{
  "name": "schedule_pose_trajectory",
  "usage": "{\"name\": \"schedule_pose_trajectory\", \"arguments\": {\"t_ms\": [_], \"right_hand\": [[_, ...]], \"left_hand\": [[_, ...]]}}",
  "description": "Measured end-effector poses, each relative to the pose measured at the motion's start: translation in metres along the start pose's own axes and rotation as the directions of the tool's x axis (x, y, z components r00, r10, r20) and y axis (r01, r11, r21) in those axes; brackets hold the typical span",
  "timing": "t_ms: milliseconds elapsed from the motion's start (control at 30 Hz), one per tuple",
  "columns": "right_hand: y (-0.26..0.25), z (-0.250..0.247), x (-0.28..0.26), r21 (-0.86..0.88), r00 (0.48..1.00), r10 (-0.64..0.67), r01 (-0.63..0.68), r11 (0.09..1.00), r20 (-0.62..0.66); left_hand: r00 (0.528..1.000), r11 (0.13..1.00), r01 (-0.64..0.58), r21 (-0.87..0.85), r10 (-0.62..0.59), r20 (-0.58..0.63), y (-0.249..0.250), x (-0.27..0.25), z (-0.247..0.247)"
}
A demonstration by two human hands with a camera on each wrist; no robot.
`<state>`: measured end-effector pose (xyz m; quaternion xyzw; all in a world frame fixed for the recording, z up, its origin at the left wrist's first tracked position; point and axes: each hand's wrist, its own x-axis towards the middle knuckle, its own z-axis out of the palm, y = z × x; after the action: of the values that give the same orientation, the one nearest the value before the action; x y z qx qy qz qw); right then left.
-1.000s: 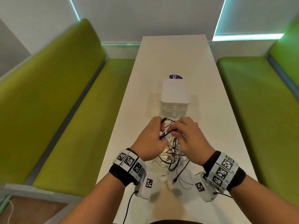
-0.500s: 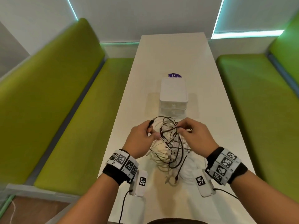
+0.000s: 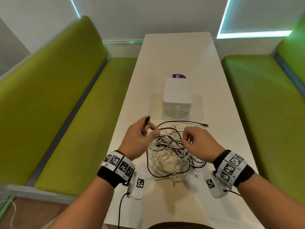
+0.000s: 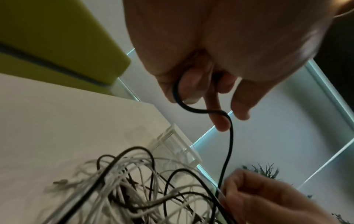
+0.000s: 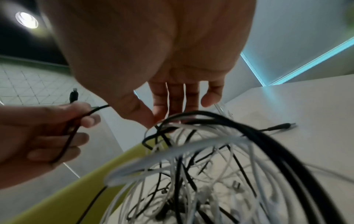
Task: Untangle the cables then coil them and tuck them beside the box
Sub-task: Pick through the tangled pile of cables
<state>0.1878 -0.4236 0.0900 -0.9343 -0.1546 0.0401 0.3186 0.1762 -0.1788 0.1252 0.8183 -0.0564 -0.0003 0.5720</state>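
Cables (image 3: pixel 171 152) lying tangled on table (image 3: pixel 178 52), under both hands, near box (image 3: pixel 177 95). Left hand (image 3: pixel 138 141) pinching black cable (image 4: pixel 228 145) near plug; right hand (image 3: pixel 196 142) pinching strands in tangle. Advising slow feeding, no yanking.

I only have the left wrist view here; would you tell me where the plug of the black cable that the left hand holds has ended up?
Observer: The black cable ends in a plug sticking up above the left hand.
Operator: Thank you. Is any other end loose?
Observer: Yes, a black connector lies on the table, near the box, towards its right.
Operator: And the right hand's grip?
Observer: The right hand pinches at the top of the cable tangle; thin white strands cross its fingers.
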Motion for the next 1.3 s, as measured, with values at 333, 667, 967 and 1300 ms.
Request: {"name": "schedule_pose_trajectory", "arguments": {"t_ms": [333, 667, 967, 1300], "right_hand": [[-0.007, 0.002, 0.006, 0.196, 0.986, 0.050, -0.082, 0.977, 0.162], [-0.012, -0.021, -0.002, 0.780, 0.995, 0.071, 0.013, 0.626, -0.074], [-0.020, -0.004, 0.003, -0.023, 0.987, -0.074, 0.078, 0.997, 0.141], [-0.010, 0.008, 0.001, 0.057, 1.000, -0.004, 0.004, 0.998, -0.003]], "left_hand": [[0.995, 0.953, -0.075, -0.293, 0.052, -0.085, 0.018, -0.009, 0.007], [0.972, 0.896, 0.174, 0.408, -0.224, 0.076, -0.023, -0.005, 0.005], [0.933, 0.854, -0.307, 0.420, 0.183, 0.310, 0.000, -0.010, 0.035], [0.965, 0.989, -0.143, -0.037, 0.147, 0.217, 0.025, -0.007, 0.019]]}}
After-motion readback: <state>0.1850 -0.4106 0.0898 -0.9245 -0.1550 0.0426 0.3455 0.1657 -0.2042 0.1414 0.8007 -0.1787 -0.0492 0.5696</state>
